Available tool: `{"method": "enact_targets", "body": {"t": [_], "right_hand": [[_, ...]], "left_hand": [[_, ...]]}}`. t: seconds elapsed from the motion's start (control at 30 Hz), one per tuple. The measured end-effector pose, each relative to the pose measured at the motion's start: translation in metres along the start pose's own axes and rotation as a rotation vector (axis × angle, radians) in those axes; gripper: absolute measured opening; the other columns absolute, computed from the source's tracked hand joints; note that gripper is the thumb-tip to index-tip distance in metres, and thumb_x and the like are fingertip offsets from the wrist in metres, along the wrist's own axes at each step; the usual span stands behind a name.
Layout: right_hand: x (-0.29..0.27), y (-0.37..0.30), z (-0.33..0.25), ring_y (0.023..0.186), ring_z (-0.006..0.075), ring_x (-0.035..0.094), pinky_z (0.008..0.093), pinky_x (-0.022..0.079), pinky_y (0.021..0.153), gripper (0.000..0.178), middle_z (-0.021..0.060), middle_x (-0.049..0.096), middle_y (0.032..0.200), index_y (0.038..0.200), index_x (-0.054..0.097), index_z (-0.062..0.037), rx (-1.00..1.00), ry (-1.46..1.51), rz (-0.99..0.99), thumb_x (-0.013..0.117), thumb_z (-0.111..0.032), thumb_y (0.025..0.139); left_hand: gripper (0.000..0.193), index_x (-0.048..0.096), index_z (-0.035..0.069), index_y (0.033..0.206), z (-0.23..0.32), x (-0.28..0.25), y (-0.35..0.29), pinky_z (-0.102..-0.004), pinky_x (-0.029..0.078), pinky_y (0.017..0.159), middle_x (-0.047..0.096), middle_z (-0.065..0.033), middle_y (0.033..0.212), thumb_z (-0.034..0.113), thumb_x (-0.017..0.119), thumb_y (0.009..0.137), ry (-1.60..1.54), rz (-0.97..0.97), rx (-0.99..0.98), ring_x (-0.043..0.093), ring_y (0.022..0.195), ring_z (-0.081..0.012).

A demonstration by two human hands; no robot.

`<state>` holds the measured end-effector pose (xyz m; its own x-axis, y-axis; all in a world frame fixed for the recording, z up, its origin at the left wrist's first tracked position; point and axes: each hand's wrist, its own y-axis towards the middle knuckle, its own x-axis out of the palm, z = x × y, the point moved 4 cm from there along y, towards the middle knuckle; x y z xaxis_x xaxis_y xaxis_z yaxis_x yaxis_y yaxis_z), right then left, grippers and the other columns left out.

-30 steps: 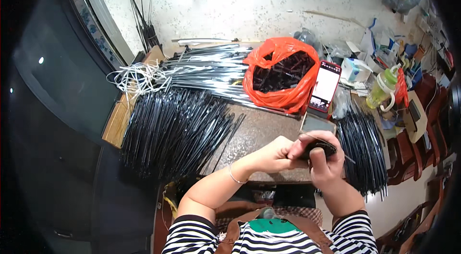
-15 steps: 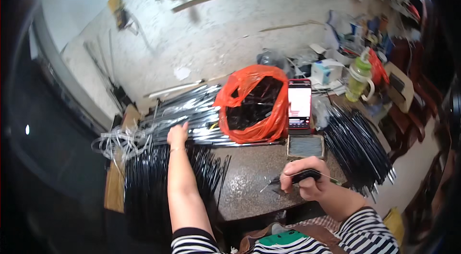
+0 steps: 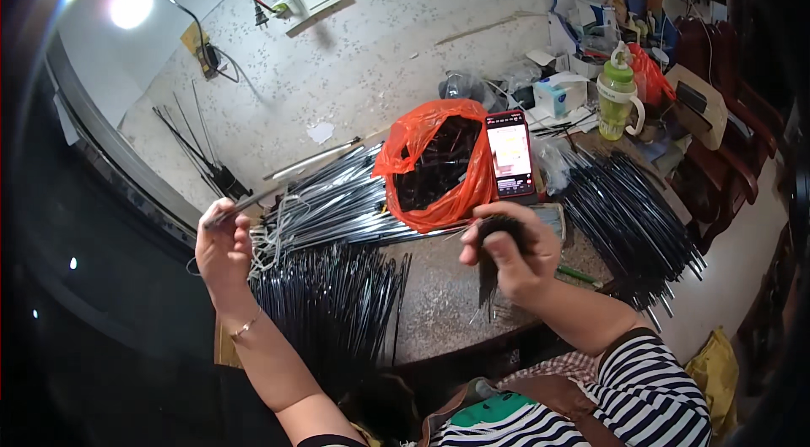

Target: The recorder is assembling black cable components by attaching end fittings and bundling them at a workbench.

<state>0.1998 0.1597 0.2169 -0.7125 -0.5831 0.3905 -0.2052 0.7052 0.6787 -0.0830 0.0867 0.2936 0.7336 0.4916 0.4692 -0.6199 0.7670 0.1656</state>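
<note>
My left hand [image 3: 226, 254] is raised at the left side of the table, fingers curled round a thin dark rod [image 3: 246, 204] that slants up to the right. Over the front of the table my right hand [image 3: 527, 257] is closed round a black rounded thing [image 3: 491, 274] that narrows downward; its kind is not clear. Thin wire-like ends show beside it. Below my left hand lies a thick row of black rods [image 3: 329, 299]. Behind them is a pile of shiny grey and black rods [image 3: 333, 194], with clear plastic strips [image 3: 274, 236] tangled at its left end.
An orange plastic bag [image 3: 443, 215] of dark pieces stands mid-table, with a lit phone [image 3: 510, 156] leaning beside it. My right hand partly hides a shallow box [image 3: 553, 217]. Another bundle of black rods [image 3: 629, 219] and a green bottle [image 3: 618, 101] are at the right.
My left hand has moved left and toward me from the rod pile, now with a rod in it. My right hand has risen and turned, still gripping the black thing.
</note>
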Motion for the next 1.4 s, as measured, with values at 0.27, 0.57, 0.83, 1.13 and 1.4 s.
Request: {"method": "enact_targets", "body": {"t": [0.27, 0.57, 0.83, 1.13, 1.4], "right_hand": [[0.002, -0.026, -0.005, 0.052, 0.0119, 0.049, 0.0208, 0.041, 0.049, 0.026, 0.0094, 0.051, 0.069, 0.094, 0.042, 0.0036, 0.062, -0.048, 0.042, 0.044, -0.016, 0.078], [0.024, -0.048, -0.037, 0.057, 0.0108, 0.050, 0.0205, 0.041, 0.051, 0.023, 0.0094, 0.051, 0.072, 0.099, 0.040, 0.0027, -0.027, -0.005, -0.045, 0.041, -0.010, 0.079], [0.043, -0.074, -0.056, 0.043, 0.0078, 0.043, 0.0174, 0.036, 0.040, 0.039, 0.0047, 0.048, 0.059, 0.108, 0.033, 0.0063, 0.141, -0.213, -0.148, 0.035, -0.022, 0.081], [0.040, -0.085, -0.037, 0.072, 0.0119, 0.051, 0.0208, 0.039, 0.062, 0.029, 0.0170, 0.048, 0.101, 0.101, 0.043, 0.0063, 0.347, -0.256, -0.027, 0.044, -0.010, 0.077], [0.043, -0.083, -0.031, 0.082, 0.0181, 0.052, 0.0232, 0.039, 0.067, 0.027, 0.0177, 0.048, 0.101, 0.097, 0.044, 0.0069, 0.273, -0.291, -0.052, 0.045, -0.010, 0.077]], "left_hand": [[0.041, 0.025, 0.003, 0.112, -0.091, 0.008, -0.074, -0.0313, 0.043, 0.063, 0.049, -0.0093, 0.072, 0.011, 0.044, 0.077, 0.063, -0.301, -0.108, 0.050, 0.063, -0.0191], [0.041, 0.026, 0.003, 0.117, -0.045, 0.069, -0.114, -0.0128, 0.026, 0.034, 0.039, 0.0011, 0.056, 0.019, 0.039, 0.081, 0.120, -0.427, 0.476, 0.031, 0.041, -0.0014], [0.040, 0.033, 0.005, 0.111, -0.093, 0.074, -0.173, -0.0159, 0.025, 0.035, 0.046, -0.0046, 0.069, 0.017, 0.047, 0.076, -0.342, -0.550, 0.091, 0.034, 0.043, -0.0056], [0.031, 0.041, 0.002, 0.102, -0.119, 0.068, -0.193, -0.0148, 0.037, 0.042, 0.050, -0.0069, 0.083, 0.009, 0.050, 0.073, -0.343, -0.310, 0.173, 0.047, 0.060, -0.0070], [0.028, 0.041, -0.001, 0.099, -0.120, 0.064, -0.195, -0.0186, 0.040, 0.058, 0.049, -0.0063, 0.082, 0.002, 0.050, 0.072, -0.312, -0.273, 0.218, 0.048, 0.066, -0.0099]]}}
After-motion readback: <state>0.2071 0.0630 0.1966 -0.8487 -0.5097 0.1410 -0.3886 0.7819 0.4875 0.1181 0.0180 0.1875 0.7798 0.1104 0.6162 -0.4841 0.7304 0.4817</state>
